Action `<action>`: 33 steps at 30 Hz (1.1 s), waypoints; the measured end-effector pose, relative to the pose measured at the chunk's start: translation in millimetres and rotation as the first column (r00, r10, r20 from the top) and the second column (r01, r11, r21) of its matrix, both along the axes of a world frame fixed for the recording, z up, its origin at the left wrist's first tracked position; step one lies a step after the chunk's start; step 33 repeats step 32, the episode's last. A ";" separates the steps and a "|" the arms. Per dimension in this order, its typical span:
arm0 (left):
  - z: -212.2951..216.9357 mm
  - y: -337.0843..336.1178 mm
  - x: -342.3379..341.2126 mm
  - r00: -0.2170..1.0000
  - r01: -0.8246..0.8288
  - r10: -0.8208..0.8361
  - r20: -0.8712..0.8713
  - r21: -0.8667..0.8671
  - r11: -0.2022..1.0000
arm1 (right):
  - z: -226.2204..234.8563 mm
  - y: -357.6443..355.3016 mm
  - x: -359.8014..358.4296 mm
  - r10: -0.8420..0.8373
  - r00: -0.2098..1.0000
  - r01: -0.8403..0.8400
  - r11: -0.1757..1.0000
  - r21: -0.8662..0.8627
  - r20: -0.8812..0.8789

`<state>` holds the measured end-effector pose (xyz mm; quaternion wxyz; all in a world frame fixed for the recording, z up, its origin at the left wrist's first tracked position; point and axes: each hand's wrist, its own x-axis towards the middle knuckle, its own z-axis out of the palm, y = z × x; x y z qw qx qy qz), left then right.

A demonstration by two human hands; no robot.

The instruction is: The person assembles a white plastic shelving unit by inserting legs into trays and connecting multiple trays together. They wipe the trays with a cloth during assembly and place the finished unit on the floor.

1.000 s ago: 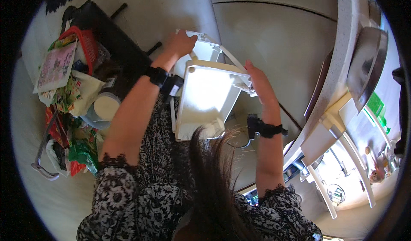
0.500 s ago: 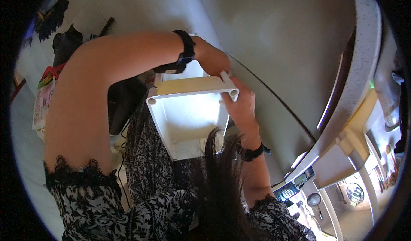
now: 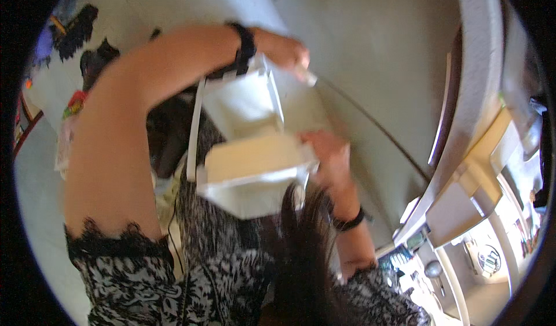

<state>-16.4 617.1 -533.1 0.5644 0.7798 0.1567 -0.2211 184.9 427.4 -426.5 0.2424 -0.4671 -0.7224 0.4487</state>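
Note:
In front of my lap is a cream-white plastic rack (image 3: 252, 158) with box-like openings and a long rail along its left side. My right hand (image 3: 330, 155) closes round its right edge, near the corner of the nearer box. Beyond the rack, at its far right, my left hand (image 3: 281, 51) is closed with the fingers curled down. A short white plastic piece (image 3: 310, 79) sticks out from those fingers; motion blur hides whether it is loose or part of the rack. My dark hair (image 3: 301, 239) covers the near right part of the rack.
A large smooth grey-brown panel (image 3: 382, 65) with a dark seam stands close on the right, under a speckled counter edge (image 3: 483, 54). Cream shelves (image 3: 463, 210) with kitchen things are at the lower right. Dark items and bags (image 3: 98, 62) lie on the floor at left.
My left hand has moved up and away from my right hand and the near corner. The rack has tilted, so more of its far box shows. My right hand has shifted slightly down.

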 end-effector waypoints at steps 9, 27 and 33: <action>224.0 18.8 -20.2 0.870 -0.483 0.490 0.054 -0.108 0.869 | 190.2 4.2 -0.1 -0.051 0.997 0.050 0.999 0.011 0.060; 231.6 -11.6 -21.0 0.806 -0.586 0.588 0.060 -0.050 0.809 | 165.3 36.8 23.3 -0.121 0.990 0.126 0.990 -0.061 0.074; 233.3 -12.4 -7.3 0.789 -0.612 0.614 0.037 -0.050 0.789 | 167.5 37.8 23.9 -0.121 0.987 0.127 0.990 -0.057 0.103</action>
